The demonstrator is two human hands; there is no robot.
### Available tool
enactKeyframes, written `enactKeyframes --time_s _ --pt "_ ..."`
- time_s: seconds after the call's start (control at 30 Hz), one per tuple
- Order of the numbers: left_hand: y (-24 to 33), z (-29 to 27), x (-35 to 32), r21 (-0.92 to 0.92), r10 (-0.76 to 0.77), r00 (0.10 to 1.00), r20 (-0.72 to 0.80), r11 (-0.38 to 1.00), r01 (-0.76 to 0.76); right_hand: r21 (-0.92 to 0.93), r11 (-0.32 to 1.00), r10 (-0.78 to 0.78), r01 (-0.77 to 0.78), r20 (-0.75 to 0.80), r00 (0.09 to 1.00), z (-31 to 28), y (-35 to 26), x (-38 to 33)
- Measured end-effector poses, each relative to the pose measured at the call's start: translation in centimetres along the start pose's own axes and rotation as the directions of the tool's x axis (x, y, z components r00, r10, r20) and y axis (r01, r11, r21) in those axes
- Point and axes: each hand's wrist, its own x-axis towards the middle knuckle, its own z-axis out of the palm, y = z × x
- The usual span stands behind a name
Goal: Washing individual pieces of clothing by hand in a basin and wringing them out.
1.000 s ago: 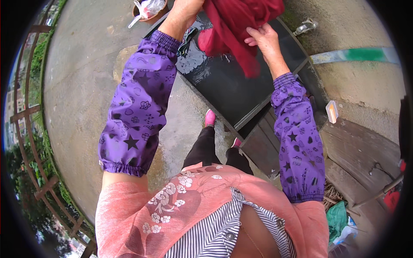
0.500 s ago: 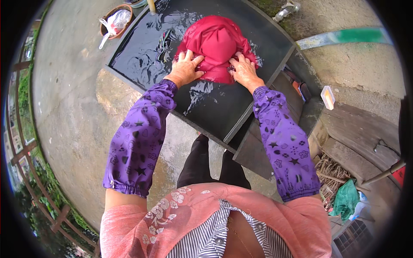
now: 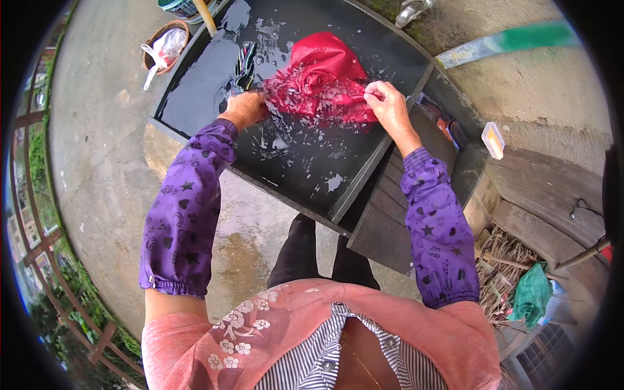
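Cloth (image 3: 325, 65): red, in water between left hand (image 3: 244, 109) and right hand (image 3: 390, 109)
Left grip: fingers hidden, cannot tell
Right grip: pinching the cloth's edge
Basin (image 3: 281, 194): dark, beneath both hands

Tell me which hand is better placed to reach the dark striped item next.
Probably the left hand: it is at the left edge of the red cloth, close to the dark striped item. The right hand is at the opposite edge, with the cloth between it and that item.

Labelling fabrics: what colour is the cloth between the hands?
The cloth is red; best seen in the head view.
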Motion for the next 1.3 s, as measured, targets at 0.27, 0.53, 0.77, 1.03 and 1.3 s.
enactKeyframes --time_s 0.27,0.53,0.77,1.03,1.3 --pt "6.4 -8.6 4.7 -0.186 0.007 0.856 -0.517 0.975 -0.120 -0.072 0.948 -0.286 0.310 0.236 0.929 0.5 -4.1 -4.8" --pt "9.0 -2.6 8.5 -0.328 -0.073 0.901 -0.427 0.941 -0.079 -0.212 0.976 0.055 -0.049 0.027 0.998 2.5 5.6 2.5" --pt "-0.3 -4.0 2.8 -0.726 -0.239 0.819 -0.522 0.628 -0.280 0.149 0.989 0.032 -0.019 -0.087 0.996 2.4 1.9 4.9" --pt "-5.1 -1.6 -10.1 -0.179 0.045 0.784 -0.620 0.964 -0.197 -0.292 0.863 -0.338 0.412 0.271 0.901 -3.6 0.6 -1.8" --pt "-2.6 -2.2 -6.4 -0.300 0.116 0.854 -0.507 0.905 -0.301 -0.132 0.917 -0.331 0.376 0.272 0.903 2.6 -3.9 4.3"
